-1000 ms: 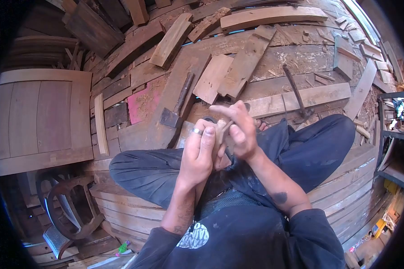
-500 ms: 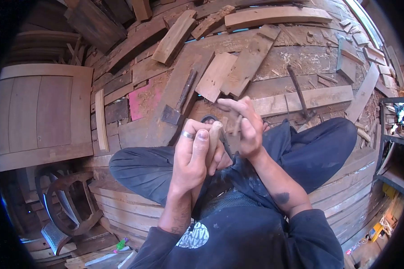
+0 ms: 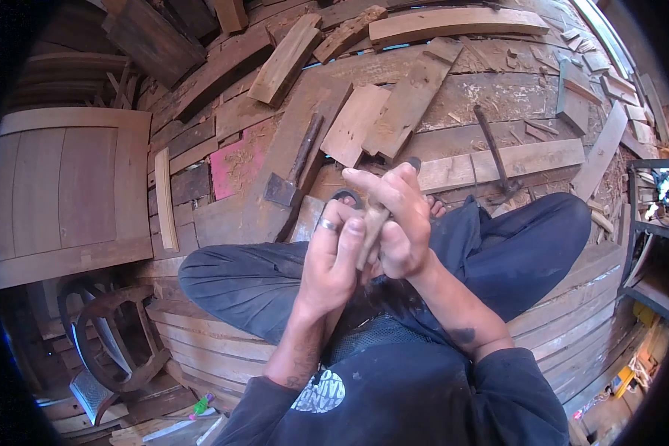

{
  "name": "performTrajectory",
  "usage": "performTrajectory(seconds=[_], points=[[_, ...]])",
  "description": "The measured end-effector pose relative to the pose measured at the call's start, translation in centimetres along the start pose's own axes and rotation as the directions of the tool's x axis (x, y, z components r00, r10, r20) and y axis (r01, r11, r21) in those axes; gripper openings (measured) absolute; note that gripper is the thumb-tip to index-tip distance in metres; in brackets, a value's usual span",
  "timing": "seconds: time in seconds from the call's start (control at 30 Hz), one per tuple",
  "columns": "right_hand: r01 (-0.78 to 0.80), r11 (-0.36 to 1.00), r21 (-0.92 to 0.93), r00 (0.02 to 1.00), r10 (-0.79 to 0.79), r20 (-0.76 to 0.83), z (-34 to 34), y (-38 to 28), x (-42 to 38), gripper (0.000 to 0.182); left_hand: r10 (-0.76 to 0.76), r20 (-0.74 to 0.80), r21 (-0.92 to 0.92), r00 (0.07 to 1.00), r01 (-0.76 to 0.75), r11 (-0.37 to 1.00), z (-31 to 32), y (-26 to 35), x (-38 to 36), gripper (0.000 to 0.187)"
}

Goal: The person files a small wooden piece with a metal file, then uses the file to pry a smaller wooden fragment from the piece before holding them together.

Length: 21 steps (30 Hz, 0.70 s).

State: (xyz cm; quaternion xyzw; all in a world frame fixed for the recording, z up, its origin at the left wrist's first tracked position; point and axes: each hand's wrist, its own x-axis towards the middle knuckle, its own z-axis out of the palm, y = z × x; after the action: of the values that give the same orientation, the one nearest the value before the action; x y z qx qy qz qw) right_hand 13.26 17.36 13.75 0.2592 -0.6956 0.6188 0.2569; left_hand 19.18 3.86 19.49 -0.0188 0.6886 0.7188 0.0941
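Observation:
A small, pale, rounded wooden piece [image 3: 374, 229] is held up in front of my lap. My left hand [image 3: 328, 260], with a ring on one finger, is closed around its lower part, thumb along the side. My right hand [image 3: 405, 215] is closed against the upper part, thumb bent beside it and index finger reaching across the top to the left. The fingers hide much of the piece, so its full shape does not show.
On the plank floor ahead lie a hatchet [image 3: 282, 190], a long-handled hammer-like tool [image 3: 492, 152], a thick beam [image 3: 457, 26] and several boards among shavings. A panelled wooden door [image 3: 70, 197] lies left, near a curved wooden frame [image 3: 119, 338]. A dark shelf [image 3: 650, 245] stands right.
My right hand has moved left and closed onto the wooden piece; before, its fingers were raised apart from it. My left hand and the piece have shifted slightly right and tilted.

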Motion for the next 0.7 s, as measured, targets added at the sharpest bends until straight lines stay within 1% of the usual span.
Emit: performTrajectory(seconds=[0.1, 0.13, 0.23, 0.27, 0.37, 0.4, 0.43, 0.47, 0.5, 0.53, 0.63, 0.67, 0.7], points=[[-0.032, 0.998, -0.055, 0.999, 0.034, 0.022, -0.2, 1.4, -0.9, 0.056, 0.052, -0.071, -0.01, 0.996, -0.053, 0.999, 0.2, 0.0, -0.1, 0.02], [-0.063, 0.996, -0.068, 0.997, 0.065, 0.036, -0.3, 1.8, -1.0, 0.056, 0.007, -0.037, -0.091, 0.999, -0.01, 0.996, -0.5, 0.3, -0.3, 0.02], [-0.043, 0.998, -0.054, 0.997, 0.047, 0.069, -0.6, 0.9, -0.9, 0.057, 0.035, -0.048, -0.029, 0.998, -0.037, 0.999, -0.1, -0.8, 0.1, 0.02], [0.004, 1.0, -0.018, 0.996, -0.002, 0.085, -0.8, 0.5, -0.4, 0.057, 0.028, -0.028, -0.015, 0.999, -0.028, 0.999, 0.5, -0.7, 0.1, 0.019], [-0.014, 0.999, -0.029, 0.997, 0.017, 0.081, -0.6, 2.1, -1.3, 0.057, 0.064, -0.057, 0.053, 0.996, -0.061, 0.997, 0.8, 0.3, 0.0, 0.019], [-0.044, 0.998, -0.042, 0.994, 0.048, 0.097, -0.5, 2.5, -1.2, 0.058, 0.109, -0.086, 0.046, 0.99, -0.105, 0.993, 0.5, 0.0, 0.0, 0.019], [-0.019, 1.0, -0.015, 0.997, 0.02, 0.07, -0.4, 2.6, -1.3, 0.057, 0.114, -0.069, 0.065, 0.991, -0.109, 0.992, 0.4, -0.4, 0.4, 0.019], [-0.004, 1.0, 0.015, 0.999, 0.003, 0.043, 0.1, 2.4, -1.7, 0.057, 0.107, -0.055, 0.086, 0.993, -0.102, 0.991, 0.2, -0.8, 0.6, 0.02], [0.002, 0.999, 0.049, 0.999, -0.004, 0.051, -0.1, 1.6, -1.1, 0.056, 0.098, -0.046, 0.107, 0.994, -0.093, 0.99, 0.1, -1.1, 0.5, 0.02], [0.007, 0.997, 0.083, 0.998, -0.012, 0.059, -0.3, 0.8, -0.5, 0.056, 0.033, -0.042, 0.031, 0.999, -0.032, 0.999, 0.5, -1.2, 0.2, 0.021], [0.025, 1.0, -0.01, 0.995, -0.024, 0.093, -0.3, 1.7, -0.8, 0.06, 0.124, -0.027, 0.144, 0.992, -0.119, 0.982, 0.3, -0.3, 0.5, 0.022], [-0.022, 1.0, -0.003, 0.993, 0.022, 0.112, -0.5, 2.5, -1.3, 0.061, 0.118, -0.076, 0.134, 0.99, -0.108, 0.985, 0.5, 0.2, 0.3, 0.021], [-0.022, 1.0, -0.004, 0.995, 0.023, 0.095, -0.6, 2.4, -0.9, 0.061, 0.147, -0.064, 0.143, 0.987, -0.136, 0.98, 0.4, 0.1, 0.8, 0.021]])
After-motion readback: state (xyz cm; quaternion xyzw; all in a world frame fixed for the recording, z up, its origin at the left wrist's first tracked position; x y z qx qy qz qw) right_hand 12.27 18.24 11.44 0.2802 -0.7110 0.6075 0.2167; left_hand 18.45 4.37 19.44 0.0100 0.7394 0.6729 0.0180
